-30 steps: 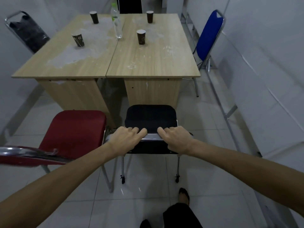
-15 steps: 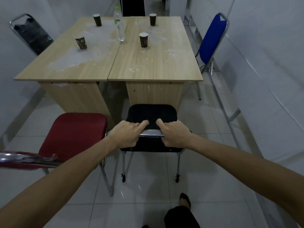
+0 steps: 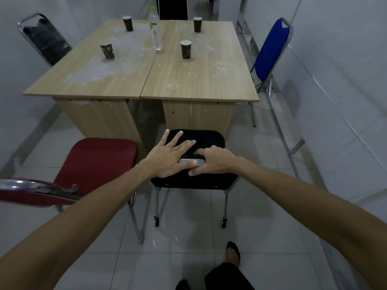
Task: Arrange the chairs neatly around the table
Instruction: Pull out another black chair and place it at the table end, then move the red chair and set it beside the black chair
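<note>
A black chair (image 3: 207, 139) stands at the near end of the wooden table (image 3: 199, 86), its seat front close to the table's panel. My left hand (image 3: 167, 158) lies over the chair's chrome top rail with fingers spread apart, gripping nothing. My right hand (image 3: 213, 162) is curled around the same rail. A red chair (image 3: 98, 160) stands just left of the black one, its backrest near my left forearm. At the table's right side is a blue chair (image 3: 270, 49). Another black chair (image 3: 46, 40) sits at the left side.
Several dark paper cups (image 3: 186, 49) and a water bottle (image 3: 156, 32) stand on the table. A dark chair back (image 3: 171, 7) shows at the far end. White fabric walls close in left and right, with a metal frame (image 3: 282, 132) along the right. My foot (image 3: 232, 252) is on the tiled floor.
The black chair has moved a little toward the table. My left hand has let go of the rail and spread its fingers; the right hand stays curled on it.
</note>
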